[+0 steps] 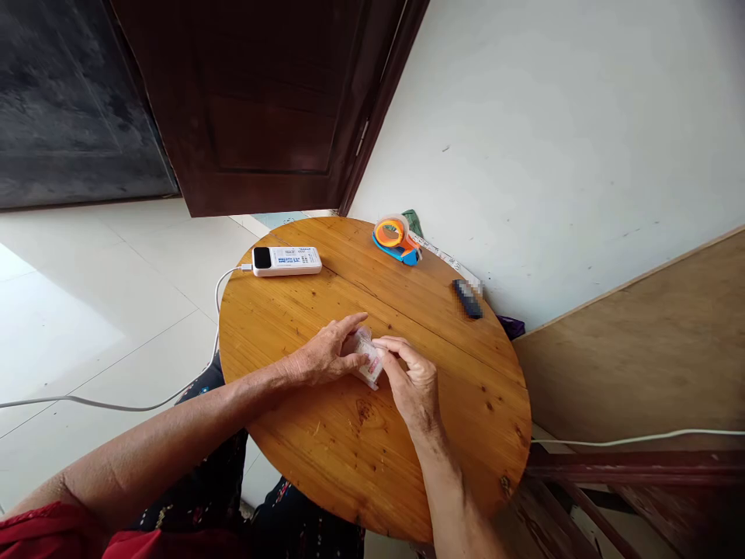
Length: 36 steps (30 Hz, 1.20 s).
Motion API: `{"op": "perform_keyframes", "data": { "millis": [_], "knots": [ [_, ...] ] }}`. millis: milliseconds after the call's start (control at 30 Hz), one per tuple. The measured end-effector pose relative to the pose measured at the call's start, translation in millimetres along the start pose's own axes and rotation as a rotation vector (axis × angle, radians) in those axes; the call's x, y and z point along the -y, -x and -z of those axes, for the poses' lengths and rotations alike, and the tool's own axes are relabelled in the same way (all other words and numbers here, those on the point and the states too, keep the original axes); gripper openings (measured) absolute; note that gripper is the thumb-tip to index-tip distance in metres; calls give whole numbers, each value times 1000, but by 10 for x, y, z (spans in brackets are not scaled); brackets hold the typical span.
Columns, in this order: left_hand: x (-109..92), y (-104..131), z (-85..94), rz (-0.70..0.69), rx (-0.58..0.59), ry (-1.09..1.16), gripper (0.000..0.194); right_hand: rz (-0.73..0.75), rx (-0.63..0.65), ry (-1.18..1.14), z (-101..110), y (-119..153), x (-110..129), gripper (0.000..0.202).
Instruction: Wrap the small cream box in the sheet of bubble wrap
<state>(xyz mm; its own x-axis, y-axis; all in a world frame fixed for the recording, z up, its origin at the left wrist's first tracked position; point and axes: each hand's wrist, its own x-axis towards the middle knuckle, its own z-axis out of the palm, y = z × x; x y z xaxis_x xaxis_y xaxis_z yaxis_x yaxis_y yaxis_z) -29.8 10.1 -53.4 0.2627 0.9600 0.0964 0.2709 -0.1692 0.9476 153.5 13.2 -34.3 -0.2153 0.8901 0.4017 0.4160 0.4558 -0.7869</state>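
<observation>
A small white packet (369, 368) with pink print and a clear, crinkled wrapper lies low over the middle of the round wooden table (326, 450). My left hand (333, 351) grips it from the left side, thumb across its top and index finger stretched out past its far edge. On the right, my right hand (414, 380) has thumb and index finger pinched at the packet's upper right edge. Whether those fingertips hold the wrapper or the packet itself I cannot make out. Part of the packet is hidden under the left hand.
A white power bank (299, 262) with a plugged-in cable (216, 310) lies at the table's far left. An orange and blue tape dispenser (399, 239) stands at the far edge, and a dark blurred object (467, 299) lies at the right. Beyond are a white wall and dark door.
</observation>
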Motion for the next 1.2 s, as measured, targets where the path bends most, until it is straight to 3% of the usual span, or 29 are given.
{"op": "perform_keyframes", "data": {
  "millis": [300, 433, 767, 967, 1200],
  "knots": [
    [-8, -31, -12, -9, -41, 37, 54, 344, 74, 282, 89, 43, -22, 24],
    [-21, -28, 25, 15, -31, 38, 51, 427, 127, 392, 142, 28, 0, 24],
    [5, 12, 16, 12, -33, 95, 66, 453, 101, 492, 137, 40, 18, 23],
    [47, -19, -17, -45, -42, 79, 63, 500, 69, 486, 106, 36, 38, 20],
    [59, -31, -23, -73, -40, 55, 62, 438, 76, 411, 101, 61, 36, 14]
  ]
}}
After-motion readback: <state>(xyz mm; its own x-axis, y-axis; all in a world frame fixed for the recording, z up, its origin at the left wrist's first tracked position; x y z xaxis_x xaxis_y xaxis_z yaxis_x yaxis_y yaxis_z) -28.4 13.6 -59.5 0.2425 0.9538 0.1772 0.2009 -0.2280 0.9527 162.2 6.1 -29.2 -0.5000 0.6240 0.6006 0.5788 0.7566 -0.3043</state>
